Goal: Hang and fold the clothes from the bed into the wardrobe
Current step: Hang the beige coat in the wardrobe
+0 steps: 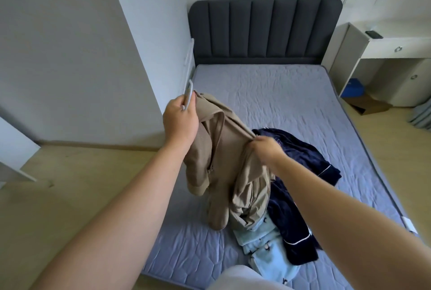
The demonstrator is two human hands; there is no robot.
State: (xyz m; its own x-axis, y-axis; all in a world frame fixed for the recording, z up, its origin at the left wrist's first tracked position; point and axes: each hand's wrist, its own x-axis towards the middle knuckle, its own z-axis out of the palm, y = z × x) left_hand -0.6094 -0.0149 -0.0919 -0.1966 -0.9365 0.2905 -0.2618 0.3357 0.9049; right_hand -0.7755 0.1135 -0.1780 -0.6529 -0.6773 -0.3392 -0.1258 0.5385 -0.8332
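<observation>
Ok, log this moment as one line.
left hand: grips white hanger | right hand: pinches beige jacket | bed: navy garment, light-blue garment

Most of the hanger [188,93] is hidden inside the jacket [224,161]; only a pale loop shows above the left hand [179,121] that grips it. The right hand [268,151] has its fingertips buried in a jacket fold. The light blue garment [268,250] lies partly under the jacket and the navy garment [293,196]. The desk [396,42] is cut off at the right edge; the dark thing [373,33] on it is too small to tell.

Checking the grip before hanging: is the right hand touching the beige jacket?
Touching. The head view shows the right hand pinching a fold of the beige jacket.
</observation>
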